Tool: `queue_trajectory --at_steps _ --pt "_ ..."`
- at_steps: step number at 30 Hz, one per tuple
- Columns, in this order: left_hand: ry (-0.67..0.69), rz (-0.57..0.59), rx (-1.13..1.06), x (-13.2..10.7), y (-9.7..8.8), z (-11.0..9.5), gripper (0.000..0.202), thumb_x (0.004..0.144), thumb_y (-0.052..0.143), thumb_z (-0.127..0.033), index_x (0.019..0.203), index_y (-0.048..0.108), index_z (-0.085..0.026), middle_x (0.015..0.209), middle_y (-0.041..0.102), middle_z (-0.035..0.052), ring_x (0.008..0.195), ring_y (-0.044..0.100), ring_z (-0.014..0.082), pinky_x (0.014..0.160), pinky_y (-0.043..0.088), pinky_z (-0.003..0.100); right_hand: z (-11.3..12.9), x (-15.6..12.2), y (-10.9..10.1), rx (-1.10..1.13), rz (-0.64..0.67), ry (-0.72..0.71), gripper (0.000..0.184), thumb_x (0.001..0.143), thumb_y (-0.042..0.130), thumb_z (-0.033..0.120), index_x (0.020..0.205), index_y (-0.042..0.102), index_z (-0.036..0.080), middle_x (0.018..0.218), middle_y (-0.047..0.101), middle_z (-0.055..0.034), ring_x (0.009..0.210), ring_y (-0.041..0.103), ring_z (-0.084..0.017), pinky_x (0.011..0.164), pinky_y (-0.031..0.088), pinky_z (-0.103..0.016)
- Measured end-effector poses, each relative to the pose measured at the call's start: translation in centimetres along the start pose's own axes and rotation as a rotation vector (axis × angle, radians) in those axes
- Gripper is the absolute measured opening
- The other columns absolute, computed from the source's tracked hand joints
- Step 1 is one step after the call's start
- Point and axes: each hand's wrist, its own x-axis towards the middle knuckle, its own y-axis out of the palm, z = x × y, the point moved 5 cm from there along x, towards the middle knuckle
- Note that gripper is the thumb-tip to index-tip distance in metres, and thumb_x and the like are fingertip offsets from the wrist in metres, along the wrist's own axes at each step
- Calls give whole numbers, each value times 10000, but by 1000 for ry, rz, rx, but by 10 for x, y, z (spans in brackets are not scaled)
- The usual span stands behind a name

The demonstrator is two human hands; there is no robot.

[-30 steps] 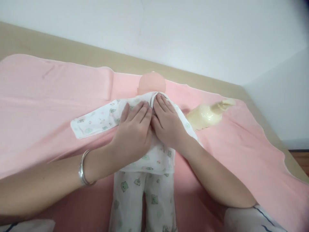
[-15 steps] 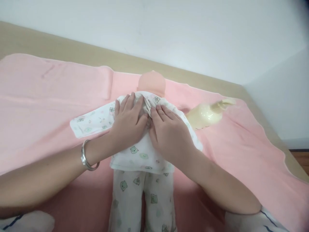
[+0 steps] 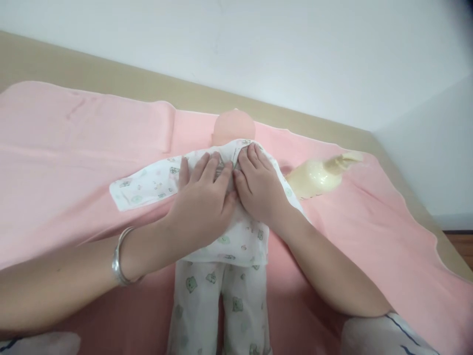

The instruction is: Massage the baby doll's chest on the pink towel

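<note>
A baby doll lies on a pink cloth, its bald head (image 3: pixel 234 127) toward the wall. It wears a white printed top (image 3: pixel 144 185) and matching trousers (image 3: pixel 195 301). My left hand (image 3: pixel 205 197) rests flat on the chest of the top with fingers spread. Beside it, my right hand (image 3: pixel 260 187) lies on the upper chest near the collar, fingers stretched out. Fabric bunches between the two hands. One sleeve extends out to the left. At the right, the doll's bare cream arm (image 3: pixel 320 176) pokes out from beside the top. The collar is partly hidden by my hands.
The pink cloth (image 3: pixel 377 236) spreads over a wooden-coloured table (image 3: pixel 177 81), with a fold at the upper left. A white wall (image 3: pixel 295 54) stands behind the table. A silver bangle (image 3: pixel 120 259) circles my left wrist.
My right hand has moved up toward the collar, smoothing the fabric there. My left hand has shifted slightly right and nearer to me. The doll stays in place.
</note>
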Motion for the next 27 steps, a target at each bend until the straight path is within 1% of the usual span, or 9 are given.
queue_trajectory --at_steps 3,5,9,11,14,16,20,22,27 --pt "-34 39 -42 3 0 3 568 1023 243 -315 1481 493 -89 1612 380 188 1531 294 374 1261 126 676 3 -2 -3 -47 31 -27 558 1024 282 302 1461 464 7 1552 461 -242 1502 376 -330 1232 332 -562" --pt "-72 75 -71 9 1 8 579 1029 209 -311 1503 465 -99 1636 346 164 1549 258 354 1269 118 663 7 -4 -6 -91 34 -23 567 1026 294 305 1465 464 -11 1527 492 -247 1468 428 -344 1218 356 -549" --pt "-105 145 -92 18 4 16 598 1021 219 -312 1556 363 -85 1680 240 156 1582 148 351 1274 102 650 21 -15 -11 -178 6 2 577 1022 310 288 1477 463 -33 1491 534 -247 1440 464 -372 1192 389 -551" --pt "-94 150 -90 21 5 18 601 1018 228 -320 1551 358 -76 1679 233 169 1581 142 364 1265 113 666 30 -23 -13 -203 -9 -6 559 1007 330 259 1448 504 -36 1454 570 -250 1413 499 -372 1184 403 -548" --pt "-73 125 -94 22 7 19 590 1009 247 -328 1527 377 -76 1670 249 185 1575 161 380 1244 136 699 42 -33 -15 -239 -28 -40 539 985 364 242 1399 557 -43 1402 610 -260 1373 541 -384 1162 429 -552" --pt "-87 105 -101 22 8 21 588 1002 258 -331 1523 377 -84 1668 259 180 1575 166 374 1249 133 692 45 -36 -16 -255 -37 -51 536 984 370 249 1384 571 -46 1385 619 -267 1358 553 -393 1145 443 -562" --pt "-113 32 -129 20 12 23 596 1002 258 -366 1528 385 -118 1659 301 142 1573 191 335 1283 106 624 39 -30 -15 -200 -36 -44 536 992 349 245 1386 577 -40 1418 593 -270 1386 529 -384 1168 428 -528" --pt "-107 1 -151 20 13 23 603 1000 266 -385 1535 385 -133 1653 319 129 1566 211 327 1285 112 614 32 -24 -12 -151 -32 -41 535 995 330 234 1394 575 -25 1454 566 -258 1422 495 -363 1195 403 -508" --pt "-94 -49 -207 18 13 24 589 999 293 -403 1523 413 -163 1631 368 113 1547 258 325 1283 133 607 14 -11 -1 -6 -82 -7 577 983 332 265 1497 461 38 1581 441 -201 1521 354 -315 1248 316 -545"
